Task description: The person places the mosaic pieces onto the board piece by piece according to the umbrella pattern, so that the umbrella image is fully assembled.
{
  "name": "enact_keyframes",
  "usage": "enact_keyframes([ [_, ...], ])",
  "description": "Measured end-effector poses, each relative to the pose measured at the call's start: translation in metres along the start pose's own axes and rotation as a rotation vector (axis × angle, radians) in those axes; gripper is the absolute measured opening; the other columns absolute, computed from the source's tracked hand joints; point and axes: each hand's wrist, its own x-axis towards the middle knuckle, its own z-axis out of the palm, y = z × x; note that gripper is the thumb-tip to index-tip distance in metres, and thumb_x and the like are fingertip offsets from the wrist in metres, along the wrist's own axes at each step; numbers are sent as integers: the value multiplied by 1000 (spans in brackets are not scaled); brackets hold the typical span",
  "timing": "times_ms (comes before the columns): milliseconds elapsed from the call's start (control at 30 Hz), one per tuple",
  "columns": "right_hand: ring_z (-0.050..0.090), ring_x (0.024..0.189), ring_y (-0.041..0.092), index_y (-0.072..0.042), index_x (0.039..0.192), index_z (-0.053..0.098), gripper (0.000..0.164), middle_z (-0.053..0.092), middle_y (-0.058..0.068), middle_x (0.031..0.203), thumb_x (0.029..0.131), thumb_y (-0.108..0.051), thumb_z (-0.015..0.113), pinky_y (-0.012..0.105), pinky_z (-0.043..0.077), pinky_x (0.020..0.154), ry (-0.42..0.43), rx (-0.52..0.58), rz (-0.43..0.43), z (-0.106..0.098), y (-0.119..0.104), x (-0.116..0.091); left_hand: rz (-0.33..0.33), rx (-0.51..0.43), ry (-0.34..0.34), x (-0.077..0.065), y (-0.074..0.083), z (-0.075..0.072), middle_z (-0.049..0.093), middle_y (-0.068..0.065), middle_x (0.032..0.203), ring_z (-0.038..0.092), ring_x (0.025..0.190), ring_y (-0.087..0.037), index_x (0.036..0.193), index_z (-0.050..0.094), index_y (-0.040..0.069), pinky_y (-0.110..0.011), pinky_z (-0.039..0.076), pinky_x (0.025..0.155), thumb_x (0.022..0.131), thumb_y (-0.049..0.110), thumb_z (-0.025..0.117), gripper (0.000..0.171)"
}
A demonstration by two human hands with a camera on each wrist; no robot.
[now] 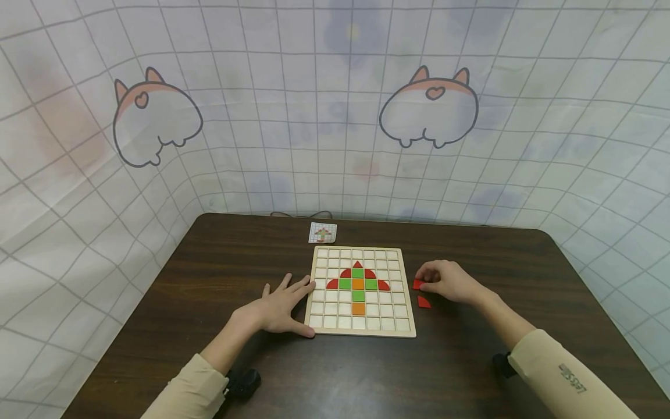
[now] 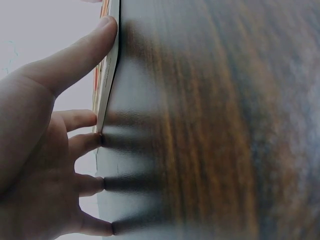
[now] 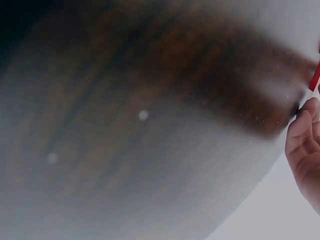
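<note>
My left hand is spread at the left side of a square wooden grid board, its thumb and fingertips touching the edge. In the left wrist view, the thumb lies against the board's side. Red, green and orange tiles form a pointed figure on the grid, with an orange tile lowest. Just right of the board, my right hand pinches a red tile between thumb and finger, low over the table. Its shape is partly hidden. A loose red quarter-circle tile lies just below that hand.
Behind the board lies a small pattern card showing a similar figure. The dark wooden table reaches back to a white grid-patterned cloth. A dark cable shows at the table's rear edge.
</note>
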Motion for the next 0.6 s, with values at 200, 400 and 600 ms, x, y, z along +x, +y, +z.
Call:
enact_keyframes([
  [200,57,81,15,-6,108,72,22,64,2,95,91,-18,81,39,50,75,14,-16,25,3,-1,4,7,6,-2,0,0,0,14,-5,171,0,155,-43,166,25,19,-80,4,109,83,65,76,108],
  [400,58,81,15,-8,104,73,19,65,-1,92,90,-17,82,39,50,74,4,-33,1,4,-3,6,12,-4,-1,0,0,-1,13,-6,171,0,154,-44,166,25,18,-80,3,109,84,64,77,108],
  [600,58,82,16,-8,103,73,19,64,-2,91,89,-17,82,39,50,74,13,-59,-24,6,-4,6,11,-4,0,0,0,-1,13,-6,171,0,155,-44,166,25,18,-80,3,109,83,65,76,108],
])
